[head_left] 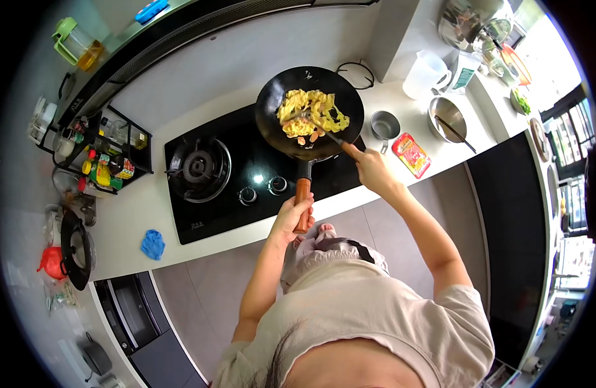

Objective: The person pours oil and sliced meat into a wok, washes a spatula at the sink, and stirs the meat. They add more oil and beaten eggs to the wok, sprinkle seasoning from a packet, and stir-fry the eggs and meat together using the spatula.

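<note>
A black wok (272,123) sits over the right side of the gas cooktop (214,223). Yellow scrambled egg (320,103) lies in it, with some orange-pink pieces near its lower edge. My left hand (293,216) is wrapped around the wok's wooden handle (302,191). In my right hand (373,168) is the wooden handle of a spatula (335,139), whose metal end reaches into the egg and is partly covered by it. My right fingers are closed around that handle, just beyond the wok's lower right rim.
A small metal cup (385,124), a red packet (411,155) and a steel bowl (448,110) stand right of the wok. A clear pitcher (424,76) is behind them. On the left are a bare burner (198,168), a blue cloth (153,244) and a condiment rack (139,155).
</note>
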Available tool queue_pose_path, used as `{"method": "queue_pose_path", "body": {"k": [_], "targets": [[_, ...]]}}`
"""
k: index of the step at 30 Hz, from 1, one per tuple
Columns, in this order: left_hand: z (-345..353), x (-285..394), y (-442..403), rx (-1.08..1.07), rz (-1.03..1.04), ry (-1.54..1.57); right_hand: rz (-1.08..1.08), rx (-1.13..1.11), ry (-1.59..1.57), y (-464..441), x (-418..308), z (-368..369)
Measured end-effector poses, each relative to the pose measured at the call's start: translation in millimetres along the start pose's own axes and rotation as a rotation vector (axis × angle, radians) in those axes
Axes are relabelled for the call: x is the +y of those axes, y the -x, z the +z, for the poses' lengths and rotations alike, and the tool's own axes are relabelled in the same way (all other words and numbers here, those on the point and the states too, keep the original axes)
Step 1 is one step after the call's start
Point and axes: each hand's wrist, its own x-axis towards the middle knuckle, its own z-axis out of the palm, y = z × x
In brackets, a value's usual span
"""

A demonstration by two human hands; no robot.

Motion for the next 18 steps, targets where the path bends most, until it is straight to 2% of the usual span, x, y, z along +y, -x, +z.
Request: {"method": "queue_pose_path", "body": {"k": [1,4,8,10,12,16,18], "targets": [[2,0,2,0.001,0.004,0.005,0.005,-0.082,0.033,10,-5,-22],[2,-1,2,0.0,0.007,0.014,0.063,-0.129,0.04,28,14,-60],[1,-3,-1,-0.003,0.002,-0.001,0.15,0.078,-0.126,-4,24,-27],[1,-1,0,-0.001,0.0,-0.008,0.095,0.096,-0.176,-19,7,-10],[1,-1,1,0.003,0.002,-0.006,0.07,-0.007,-0.149,-5,-11,-24],[2,-2,1,0.005,0.003,0.005,0.023,-0.035,-0.043,33,20,-65],[1,-3,0,-0.003,0.013,0.003,0.01,0.041,0.036,49,35,-87]]}}
